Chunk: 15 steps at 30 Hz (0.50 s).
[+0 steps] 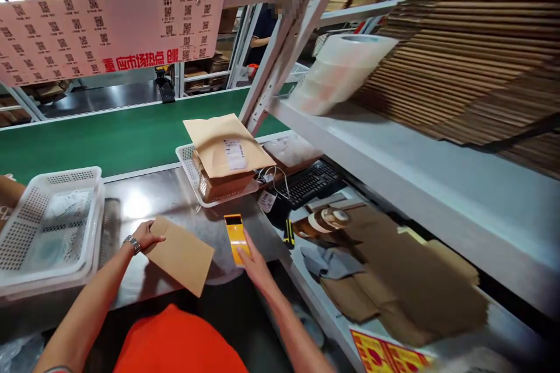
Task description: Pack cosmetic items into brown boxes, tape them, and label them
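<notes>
My left hand (147,235), with a metal watch at the wrist, grips the upper left corner of a flat brown paper envelope (184,257). The envelope slants over the front edge of the steel table (144,186). To its right, my right hand (255,263) is closed around the lower end of a small flat yellow item (235,238) with a dark panel at its top; its exact kind I cannot make out. A gap separates the yellow item from the envelope.
Stacked white baskets (98,210) stand left. Behind my hands, a labelled envelope (210,134) tops a carton (219,187) in another basket. A green conveyor (131,122) crosses behind. Right are a keyboard (312,183), bottle (321,221), utility knife (289,234) and overhanging shelf (394,163).
</notes>
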Motion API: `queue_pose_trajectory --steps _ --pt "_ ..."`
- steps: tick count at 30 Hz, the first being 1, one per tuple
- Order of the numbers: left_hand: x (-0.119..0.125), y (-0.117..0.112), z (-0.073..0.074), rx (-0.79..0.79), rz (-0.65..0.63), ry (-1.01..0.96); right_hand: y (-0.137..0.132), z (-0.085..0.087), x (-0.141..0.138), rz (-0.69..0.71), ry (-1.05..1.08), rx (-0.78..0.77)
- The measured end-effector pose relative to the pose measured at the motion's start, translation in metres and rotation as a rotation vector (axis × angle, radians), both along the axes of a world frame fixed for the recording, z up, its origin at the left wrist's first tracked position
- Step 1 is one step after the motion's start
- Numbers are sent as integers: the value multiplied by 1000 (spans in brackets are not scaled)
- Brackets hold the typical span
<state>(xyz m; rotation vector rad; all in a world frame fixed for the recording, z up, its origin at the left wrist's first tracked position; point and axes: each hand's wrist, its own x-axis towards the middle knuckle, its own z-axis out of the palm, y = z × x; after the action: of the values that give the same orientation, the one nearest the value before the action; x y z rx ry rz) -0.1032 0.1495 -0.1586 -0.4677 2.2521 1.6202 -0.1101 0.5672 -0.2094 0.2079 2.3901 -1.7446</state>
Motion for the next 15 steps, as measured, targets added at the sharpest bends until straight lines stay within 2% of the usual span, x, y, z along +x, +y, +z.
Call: queue_pose_trajectory --steps 2,3,5,7,9,11,15 --pt "-11 4 -1 25 -61 4 0 26 25 -66 -21 -241" --pt "-18 8 -3 47 -91 1 -9 39 37 -112 -53 -333" --pt "-32 15 -7 93 -163 -15 -40 64 52 -198 -104 -409" --pt "-45 21 -12 125 -234 -35 -80 79 55 -241 -100 -383" --pt "-54 21 -17 135 -298 -39 -112 82 52 -237 -77 -317" --pt "-59 15 -20 158 -350 -36 -128 76 46 -219 -65 -267" --pt "-63 3 -18 262 -410 -90 -118 55 41 -261 -56 -267"
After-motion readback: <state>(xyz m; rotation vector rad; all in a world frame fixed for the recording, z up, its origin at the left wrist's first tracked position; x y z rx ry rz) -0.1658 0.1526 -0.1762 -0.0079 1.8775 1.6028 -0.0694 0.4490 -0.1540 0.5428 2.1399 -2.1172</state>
